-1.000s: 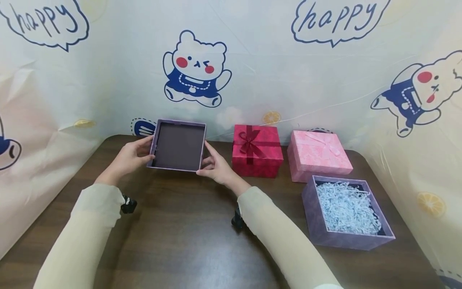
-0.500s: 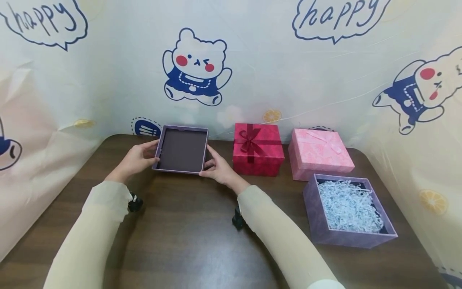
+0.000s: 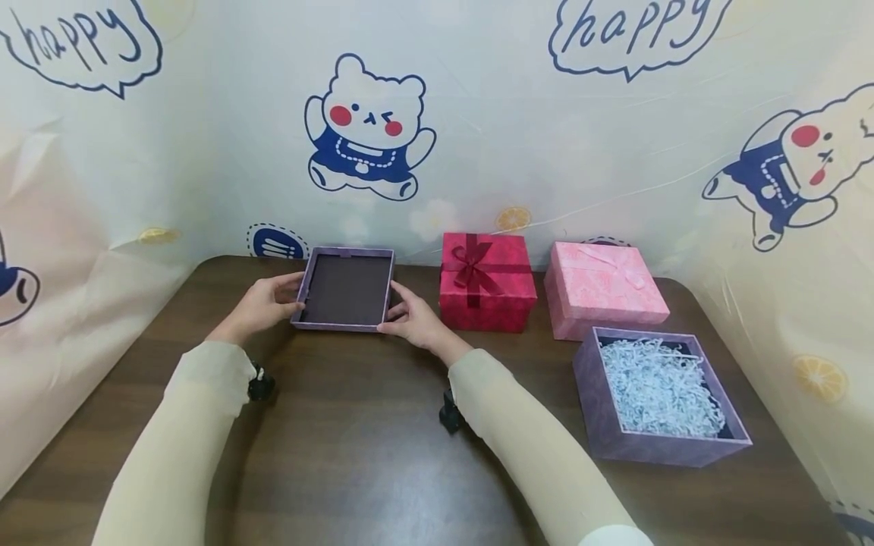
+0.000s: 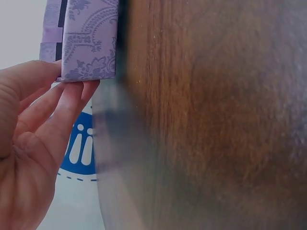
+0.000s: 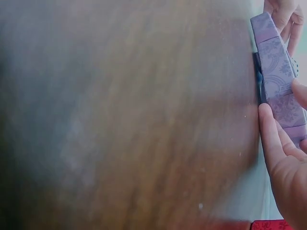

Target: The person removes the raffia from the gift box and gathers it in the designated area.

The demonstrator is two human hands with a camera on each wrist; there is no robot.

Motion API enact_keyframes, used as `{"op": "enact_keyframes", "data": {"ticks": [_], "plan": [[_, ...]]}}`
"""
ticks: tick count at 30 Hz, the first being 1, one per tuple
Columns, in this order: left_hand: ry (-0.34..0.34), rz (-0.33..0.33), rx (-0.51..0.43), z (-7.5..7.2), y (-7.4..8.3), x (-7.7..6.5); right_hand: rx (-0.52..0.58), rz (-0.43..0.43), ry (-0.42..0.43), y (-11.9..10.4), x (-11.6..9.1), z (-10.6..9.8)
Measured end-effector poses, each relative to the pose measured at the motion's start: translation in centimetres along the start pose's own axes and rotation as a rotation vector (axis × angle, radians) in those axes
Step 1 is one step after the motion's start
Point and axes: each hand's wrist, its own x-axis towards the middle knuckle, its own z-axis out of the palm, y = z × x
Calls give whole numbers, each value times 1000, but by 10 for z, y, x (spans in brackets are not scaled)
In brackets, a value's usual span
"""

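A shallow purple patterned box lid (image 3: 347, 292) lies inner side up near the table's back edge, its dark inside facing me in the head view. My left hand (image 3: 262, 307) grips its left side. In the left wrist view, the thumb and fingers of that hand (image 4: 36, 129) pinch a corner of the lid (image 4: 91, 40). At the opposite side, my right hand (image 3: 416, 322) holds the right edge. The right wrist view has its fingers (image 5: 271, 136) at the lower edge of the lid (image 5: 278, 72), close over the table, with the thumb against the wall.
Right of the lid stand a red gift box (image 3: 488, 303) with a dark red bow and a pink gift box (image 3: 604, 288). Nearer, an uncovered purple box (image 3: 669, 451) holds blue shredded paper (image 3: 658, 390). A printed cloth (image 3: 478, 152) hangs behind the brown table (image 3: 355, 440).
Both hands have lowered the lid toward the table and shifted it slightly right. It now lies flatter. The left arm has moved right, while the other boxes have stayed put.
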Motion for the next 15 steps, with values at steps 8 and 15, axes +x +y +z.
{"op": "enact_keyframes", "data": {"ticks": [8, 15], "plan": [[-14, -36, -4, 2, -1, 1, -20, 29, 13, -3, 0, 2], [-10, -59, 1, 4, -3, 1, -5, 26, 41, -4, -1, 3]]}}
